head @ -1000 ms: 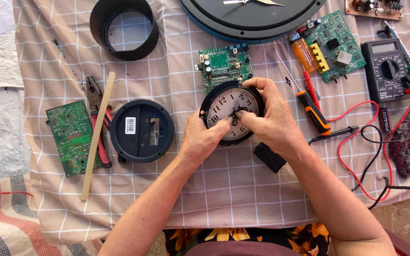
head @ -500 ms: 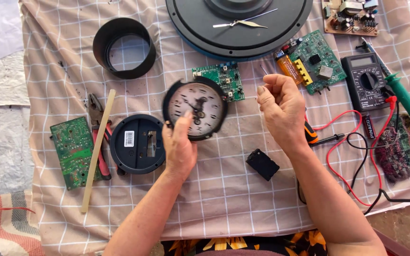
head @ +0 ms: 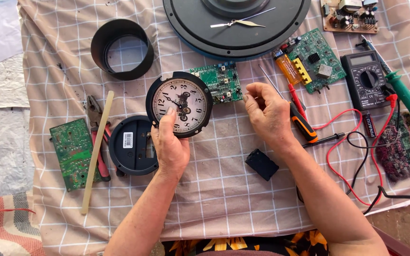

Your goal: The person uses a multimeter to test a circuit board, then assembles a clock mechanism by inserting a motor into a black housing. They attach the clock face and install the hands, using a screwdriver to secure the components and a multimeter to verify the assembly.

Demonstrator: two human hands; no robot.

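While left hand (head: pixel 171 148) grips the small round black-rimmed clock face (head: pixel 180 104) from below, right hand (head: pixel 267 113), fingertips pinched, hovers just right of it.

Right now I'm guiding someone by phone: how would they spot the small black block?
Start at the checked cloth. Between the person's two forearms, below the right hand, lies the small black block: plain, boxy, alone on bare cloth, unlike the green boards.

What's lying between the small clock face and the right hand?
In the head view, a green circuit board lies between the small clock face and the right hand; lower down, only checked cloth.
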